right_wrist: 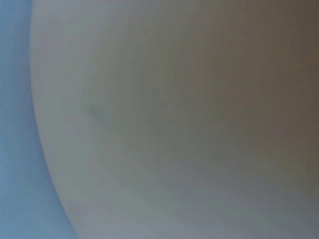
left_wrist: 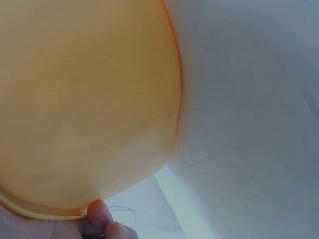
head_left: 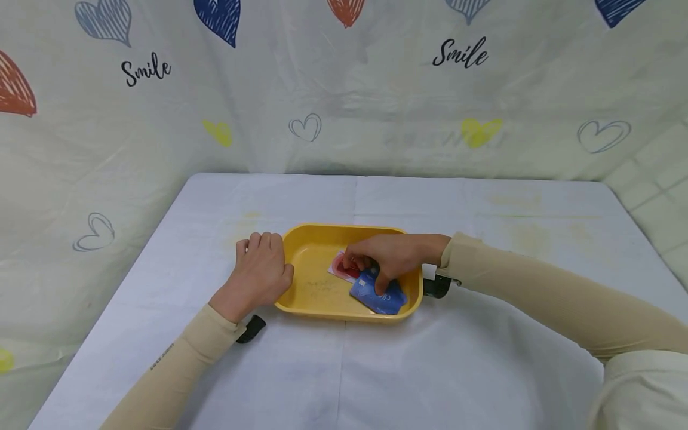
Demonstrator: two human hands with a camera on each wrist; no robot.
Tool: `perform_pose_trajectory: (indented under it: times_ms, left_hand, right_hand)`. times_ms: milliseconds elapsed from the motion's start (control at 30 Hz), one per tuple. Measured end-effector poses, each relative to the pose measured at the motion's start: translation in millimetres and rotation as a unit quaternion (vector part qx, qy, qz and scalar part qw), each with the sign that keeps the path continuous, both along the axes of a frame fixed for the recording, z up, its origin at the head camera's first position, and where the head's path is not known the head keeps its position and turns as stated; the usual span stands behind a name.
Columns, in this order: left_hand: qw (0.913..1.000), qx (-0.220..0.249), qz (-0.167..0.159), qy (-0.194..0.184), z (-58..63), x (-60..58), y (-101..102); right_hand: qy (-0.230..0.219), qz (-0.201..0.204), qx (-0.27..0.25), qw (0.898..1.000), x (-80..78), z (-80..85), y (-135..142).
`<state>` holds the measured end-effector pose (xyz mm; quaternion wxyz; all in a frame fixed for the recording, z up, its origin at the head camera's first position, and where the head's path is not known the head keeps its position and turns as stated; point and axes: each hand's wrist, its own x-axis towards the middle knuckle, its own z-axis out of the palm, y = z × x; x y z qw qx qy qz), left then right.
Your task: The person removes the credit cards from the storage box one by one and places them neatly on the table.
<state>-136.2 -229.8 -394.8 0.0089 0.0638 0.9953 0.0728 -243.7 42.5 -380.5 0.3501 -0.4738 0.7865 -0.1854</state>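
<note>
1. Nearest the head camera: the white sleeve (head_left: pixel 642 385) on my right arm, lower right corner, over a beige sleeve (head_left: pixel 537 298) that runs to the wrist.
2. Backdrop (head_left: pixel 376 77): pale hanging sheet, printed with hearts (head_left: pixel 219 18) and the word "Smile" (head_left: pixel 146 69); stands behind the table.
3. Table (head_left: pixel 484 382): white cover with fold creases and some faint yellowish marks.
4. Yellow tray (head_left: pixel 312 272): shallow, rounded corners, near the middle of the table between my hands. In my left wrist view it fills much of the frame, blurred.
5. My left hand (head_left: pixel 261 272): fingers bent, gripping the tray's left end; the left wrist view shows fingertips at its rim.
6. My right hand (head_left: pixel 389 257): reaches in over the tray's right end, fingers bent, thumb on the blue card (head_left: pixel 368 297). Whether I pinch it or only press, I cannot tell; the right wrist view is too blurred to help.
7. Blue card: in the right part of the tray, chip visible, print unreadable. One card or a stack, cannot tell.
8. Red-and-pink card (head_left: pixel 337 267): just beside the blue one, toward the tray's middle, partly under my fingers.
9. Black wrist pieces (head_left: pixel 251 329): one below each wrist.
</note>
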Motion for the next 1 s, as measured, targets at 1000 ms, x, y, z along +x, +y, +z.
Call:
perform_pose_trajectory:
  times_ms: [1000]
  left_hand:
    - [0.9999, 0.012, -0.003, 0.011, -1.6, 0.0, -1.0]
  right_hand:
    - [-0.103, -0.002, 0.032, 0.994, -5.1, 5.1, -2.1]
